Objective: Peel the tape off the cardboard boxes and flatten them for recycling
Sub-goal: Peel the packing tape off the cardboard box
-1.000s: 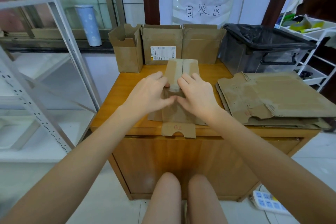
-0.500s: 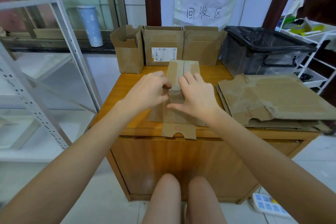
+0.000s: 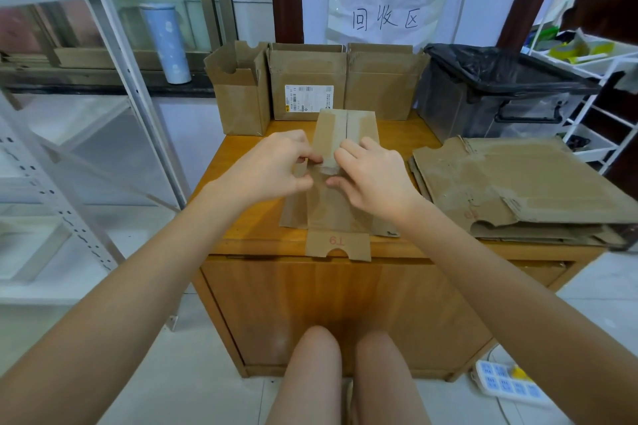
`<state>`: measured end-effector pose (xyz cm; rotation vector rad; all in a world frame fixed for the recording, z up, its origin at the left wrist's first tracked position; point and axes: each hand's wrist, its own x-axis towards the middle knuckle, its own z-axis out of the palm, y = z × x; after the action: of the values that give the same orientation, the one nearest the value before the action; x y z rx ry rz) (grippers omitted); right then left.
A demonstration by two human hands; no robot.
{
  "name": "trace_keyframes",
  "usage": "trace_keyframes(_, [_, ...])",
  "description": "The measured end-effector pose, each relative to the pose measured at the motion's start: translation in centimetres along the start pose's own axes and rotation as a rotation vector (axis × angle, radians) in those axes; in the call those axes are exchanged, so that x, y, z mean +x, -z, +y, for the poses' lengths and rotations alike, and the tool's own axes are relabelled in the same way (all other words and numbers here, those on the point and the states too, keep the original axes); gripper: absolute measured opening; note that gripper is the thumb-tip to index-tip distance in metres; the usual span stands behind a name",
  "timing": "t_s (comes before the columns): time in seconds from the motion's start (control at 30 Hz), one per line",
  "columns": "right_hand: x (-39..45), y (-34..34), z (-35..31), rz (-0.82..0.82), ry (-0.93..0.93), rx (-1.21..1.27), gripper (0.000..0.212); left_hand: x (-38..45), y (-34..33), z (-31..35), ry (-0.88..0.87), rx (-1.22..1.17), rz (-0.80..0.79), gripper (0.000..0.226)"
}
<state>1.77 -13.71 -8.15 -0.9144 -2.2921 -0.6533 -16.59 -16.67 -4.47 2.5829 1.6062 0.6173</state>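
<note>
Our own fingers hide most of what matters: where the left hand (image 3: 272, 166) and right hand (image 3: 374, 179) meet, we can just make out a pale, glossy curl of tape (image 3: 328, 169) between the fingertips, but its edges are hard to trace. The left thumb and forefinger are pinched together on that curl; the right hand lies with fingers bent, its thumb tip pressing the cardboard just below the pinch, and we cannot tell whether it grips anything.

The flattened box (image 3: 331, 210) lies directly beneath both hands on the wooden cabinet (image 3: 248, 224), its far flaps reaching beyond the pinch and its near notched flap, marked in red, hanging over the edge toward us. Farther beyond the pinch stand three upright boxes (image 3: 307, 79). To the right of the right hand sits a stack of flattened cardboard (image 3: 524, 190), cut off by the frame edge.
</note>
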Motion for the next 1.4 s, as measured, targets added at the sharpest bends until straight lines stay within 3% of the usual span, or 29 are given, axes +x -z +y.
trace_keyframes(0.17, [-0.5,0.1,0.2,-0.009,-0.032,0.017,0.023,-0.7,-1.3,0.8,0.049,-0.027,0.068,0.047])
trace_keyframes(0.3, [-0.2,0.0,-0.1,-0.052,-0.077,-0.063,0.05,-0.6,-1.8,1.6,0.051,0.06,0.068,0.052])
trace_keyframes(0.37, [0.3,-0.2,-0.5,-0.093,-0.123,-0.085,0.053,-0.6,-1.8,1.5,0.041,0.064,0.077,0.045])
trace_keyframes(0.57, [0.0,-0.6,-0.6,-0.021,0.008,-0.131,0.039,-0.6,-1.8,0.5,0.036,0.012,0.077,0.036])
trace_keyframes(0.97, [-0.4,-0.9,-0.4,0.082,0.035,-0.166,0.032,-0.6,-1.8,-0.1,-0.032,0.009,0.087,0.034])
trace_keyframes(1.2, [-0.6,-1.1,-0.4,0.062,-0.038,-0.087,0.051,-0.9,-1.4,-1.1,-0.03,-0.1,-0.001,0.045])
trace_keyframes(1.4, [-0.3,-1.6,-0.4,0.114,-0.05,-0.069,0.041,-2.0,-4.0,-1.2,0.131,-0.255,0.12,0.073])
